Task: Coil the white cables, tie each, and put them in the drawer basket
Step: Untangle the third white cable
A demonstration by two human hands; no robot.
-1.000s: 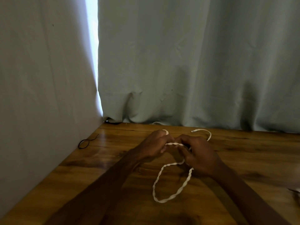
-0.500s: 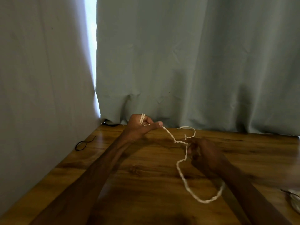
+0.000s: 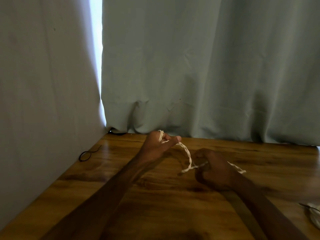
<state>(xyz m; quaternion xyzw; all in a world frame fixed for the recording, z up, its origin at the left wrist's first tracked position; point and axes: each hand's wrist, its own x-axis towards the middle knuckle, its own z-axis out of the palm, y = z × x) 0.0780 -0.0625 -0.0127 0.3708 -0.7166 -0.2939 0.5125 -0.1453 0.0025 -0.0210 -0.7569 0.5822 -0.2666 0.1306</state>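
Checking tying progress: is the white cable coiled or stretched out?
Stretched out, not coiled: the white cable runs as one twisted length from the left hand to the right hand, both gripping it.

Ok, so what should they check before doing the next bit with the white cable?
1. Does the left hand hold the cable? Ok, it loops round the fingers.
2. Does the right hand grip it too? Ok, fingers curled round it.
3. Is the cable coiled? Not ok, it stretches between the hands, with a loose tail past the right hand.
4. Is a knot tied? Cannot tell, that spot is blurred.
5. Is the black loop on the table free? Ok, nothing touches it.
6. Is the basket in sight? Not ok, it is out of view.
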